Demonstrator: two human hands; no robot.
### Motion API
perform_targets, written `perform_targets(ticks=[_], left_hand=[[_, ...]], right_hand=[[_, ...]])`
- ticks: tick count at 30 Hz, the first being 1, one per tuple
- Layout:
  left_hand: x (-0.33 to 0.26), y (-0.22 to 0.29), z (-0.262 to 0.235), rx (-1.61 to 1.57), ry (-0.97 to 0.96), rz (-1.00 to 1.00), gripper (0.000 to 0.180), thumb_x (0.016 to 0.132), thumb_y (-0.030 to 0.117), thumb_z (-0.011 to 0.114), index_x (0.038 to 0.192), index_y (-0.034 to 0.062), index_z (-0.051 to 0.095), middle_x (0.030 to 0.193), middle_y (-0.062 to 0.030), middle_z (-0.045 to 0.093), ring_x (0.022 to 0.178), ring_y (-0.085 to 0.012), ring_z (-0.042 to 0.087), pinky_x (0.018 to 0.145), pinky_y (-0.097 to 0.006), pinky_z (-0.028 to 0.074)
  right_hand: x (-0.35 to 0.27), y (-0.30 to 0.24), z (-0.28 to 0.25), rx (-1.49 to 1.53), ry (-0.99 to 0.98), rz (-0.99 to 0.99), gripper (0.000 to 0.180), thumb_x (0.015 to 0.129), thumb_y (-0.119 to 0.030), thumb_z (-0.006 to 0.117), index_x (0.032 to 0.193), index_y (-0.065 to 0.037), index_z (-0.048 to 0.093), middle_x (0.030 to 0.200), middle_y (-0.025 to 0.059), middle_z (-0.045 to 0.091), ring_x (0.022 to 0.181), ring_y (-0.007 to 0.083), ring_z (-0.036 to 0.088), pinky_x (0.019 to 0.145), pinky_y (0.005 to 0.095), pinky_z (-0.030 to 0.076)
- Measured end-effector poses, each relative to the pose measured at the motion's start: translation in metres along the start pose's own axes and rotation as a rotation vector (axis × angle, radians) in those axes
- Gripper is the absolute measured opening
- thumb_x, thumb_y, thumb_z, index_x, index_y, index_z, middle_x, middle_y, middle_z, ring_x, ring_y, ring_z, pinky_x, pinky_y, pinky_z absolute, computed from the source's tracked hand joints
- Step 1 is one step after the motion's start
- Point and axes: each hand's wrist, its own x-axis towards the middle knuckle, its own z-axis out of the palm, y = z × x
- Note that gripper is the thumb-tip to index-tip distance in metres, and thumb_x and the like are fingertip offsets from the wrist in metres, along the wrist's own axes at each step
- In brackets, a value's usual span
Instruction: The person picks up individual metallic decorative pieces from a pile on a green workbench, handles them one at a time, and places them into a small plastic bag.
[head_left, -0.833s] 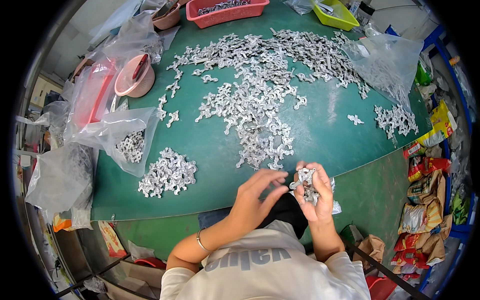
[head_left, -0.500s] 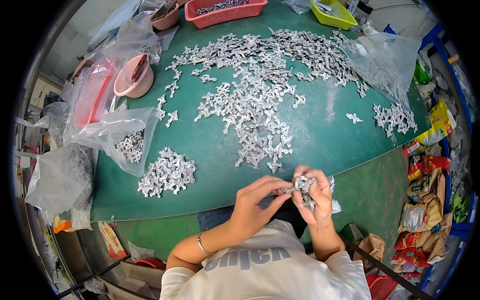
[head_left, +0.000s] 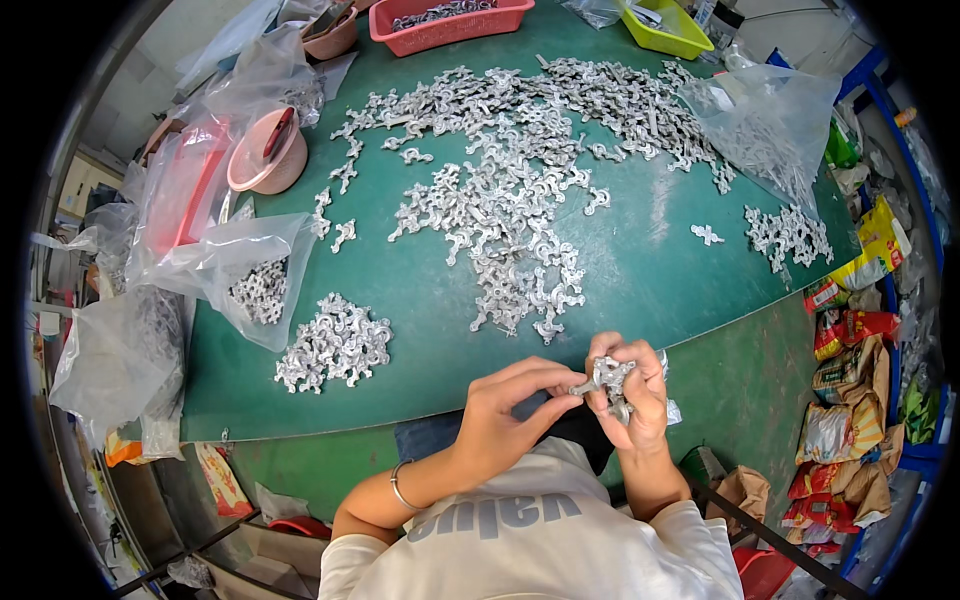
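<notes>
Over the table's near edge, my two hands meet. My left hand [head_left: 512,405] pinches one end of a small silver metal casting [head_left: 584,388] between thumb and fingertips. A handful of similar silver castings [head_left: 613,374] sits in my right hand [head_left: 643,400], its fingers curled round them; how many is partly hidden. The piece in my left hand touches or nearly touches that handful. Beyond my hands, a large heap of loose castings [head_left: 510,210] spreads over the green table [head_left: 640,270]. A smaller pile [head_left: 335,345] lies left of my left hand.
Clear plastic bags of castings stand at the left [head_left: 265,290] and far right [head_left: 765,130]. Another small pile [head_left: 790,238] lies near the right edge. A pink bowl [head_left: 268,155], a pink tray [head_left: 450,28] and a yellow tray [head_left: 668,35] line the far side. Colourful packets [head_left: 850,380] fill a right-hand shelf.
The casting pinched in my left hand has shifted slightly downward and tilted against the handful in my right hand. Both hands otherwise stay almost in place.
</notes>
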Motion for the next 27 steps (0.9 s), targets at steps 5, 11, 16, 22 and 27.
perform_targets(ticks=[5,11,16,22,27], left_hand=[[-0.004,0.003,-0.002,-0.099,-0.018,-0.119,0.014,0.078,-0.003,0.058,0.092,-0.0037,0.062,0.083,-0.0117,0.062,0.071,-0.0147,0.058,0.062,-0.025,0.048],[-0.002,0.004,-0.003,-0.348,-0.026,-0.281,0.012,0.084,-0.002,0.052,0.089,-0.0094,0.060,0.080,-0.0137,0.061,0.069,-0.0159,0.058,0.064,-0.026,0.048],[-0.002,0.002,-0.006,-0.470,-0.043,-0.428,0.013,0.085,0.002,0.052,0.088,-0.0076,0.061,0.080,-0.0124,0.061,0.069,-0.0158,0.057,0.065,-0.027,0.048],[-0.003,0.001,-0.007,-0.521,-0.054,-0.463,0.013,0.085,0.005,0.054,0.086,-0.0066,0.061,0.080,-0.0120,0.061,0.069,-0.0154,0.057,0.065,-0.026,0.048],[-0.004,0.000,-0.007,-0.521,-0.059,-0.479,0.014,0.085,0.005,0.054,0.086,-0.0063,0.061,0.080,-0.0118,0.061,0.069,-0.0150,0.057,0.066,-0.027,0.048]], right_hand=[[0.003,0.000,-0.004,-0.049,0.022,-0.009,0.013,0.088,-0.015,0.051,0.086,-0.002,0.052,0.095,0.0143,0.048,0.058,0.0102,0.049,0.047,0.0190,0.038],[0.001,-0.001,0.001,-0.031,0.139,0.051,0.015,0.089,-0.015,0.049,0.079,-0.003,0.049,0.086,0.0111,0.051,0.055,0.0096,0.047,0.044,0.0189,0.034],[0.002,-0.003,0.004,-0.036,0.161,0.080,0.018,0.090,-0.015,0.048,0.076,-0.004,0.047,0.077,0.0105,0.053,0.054,0.0094,0.046,0.043,0.0192,0.034],[0.001,-0.004,0.006,-0.049,0.196,0.090,0.019,0.089,-0.016,0.049,0.075,-0.004,0.046,0.074,0.0108,0.054,0.052,0.0092,0.046,0.043,0.0192,0.034],[0.001,-0.004,0.006,-0.055,0.212,0.101,0.019,0.089,-0.016,0.049,0.074,-0.005,0.046,0.075,0.0109,0.054,0.052,0.0094,0.046,0.043,0.0191,0.035]])
